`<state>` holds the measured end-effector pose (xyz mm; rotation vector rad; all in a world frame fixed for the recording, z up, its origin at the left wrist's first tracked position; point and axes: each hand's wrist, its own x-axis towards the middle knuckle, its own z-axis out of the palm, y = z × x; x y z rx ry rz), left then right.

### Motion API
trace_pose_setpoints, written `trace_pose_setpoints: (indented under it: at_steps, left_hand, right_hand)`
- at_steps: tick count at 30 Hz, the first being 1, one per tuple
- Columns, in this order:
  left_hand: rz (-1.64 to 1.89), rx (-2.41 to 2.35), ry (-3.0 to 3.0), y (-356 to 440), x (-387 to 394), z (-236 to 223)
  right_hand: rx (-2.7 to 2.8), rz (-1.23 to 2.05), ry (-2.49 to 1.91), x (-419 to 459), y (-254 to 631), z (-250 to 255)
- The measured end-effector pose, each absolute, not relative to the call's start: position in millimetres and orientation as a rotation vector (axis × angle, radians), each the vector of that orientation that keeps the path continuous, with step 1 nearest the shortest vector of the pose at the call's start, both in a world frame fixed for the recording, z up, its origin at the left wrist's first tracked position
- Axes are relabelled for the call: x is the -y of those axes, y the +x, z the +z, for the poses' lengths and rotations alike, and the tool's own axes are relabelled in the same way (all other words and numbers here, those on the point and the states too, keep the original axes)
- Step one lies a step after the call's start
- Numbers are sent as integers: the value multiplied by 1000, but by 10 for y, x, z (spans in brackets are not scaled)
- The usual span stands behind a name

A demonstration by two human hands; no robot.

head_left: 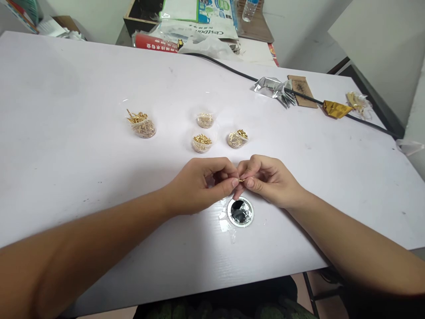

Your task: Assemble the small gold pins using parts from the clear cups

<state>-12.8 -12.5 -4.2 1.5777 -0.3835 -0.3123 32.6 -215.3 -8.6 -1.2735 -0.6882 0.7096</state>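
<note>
Between my fingertips is a tiny gold-coloured metal pin (241,180); its exact kind is too small to make out. My left hand (209,184) pinches one end between thumb and forefinger. From the other side my right hand (265,179) closes thumb and finger on it, so the two hands nearly touch. Beyond them stand small clear tubs of gold metal pieces: one tub (202,144) just past my left hand, a second (205,120) behind it, and a third (237,139) to the right. A fuller tub (142,126) with longer pins sits farther left.
Under my hands, a round metal-rimmed hole cover (240,212) with clear tape lies in the white tabletop (99,177). A black cable (226,66) crosses the back right, with silver foil (274,88) and gold foil (336,109) around it. Brown cardboard (302,91) lies beside it.
</note>
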Motion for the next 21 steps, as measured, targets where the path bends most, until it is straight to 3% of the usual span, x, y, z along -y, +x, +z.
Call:
trace_pose_setpoints:
  at_steps: [21]
  left_hand:
    - [-297, 396, 1615, -129, 124, -33]
  right_hand:
    - [711, 722, -1246, 2177, 330, -101]
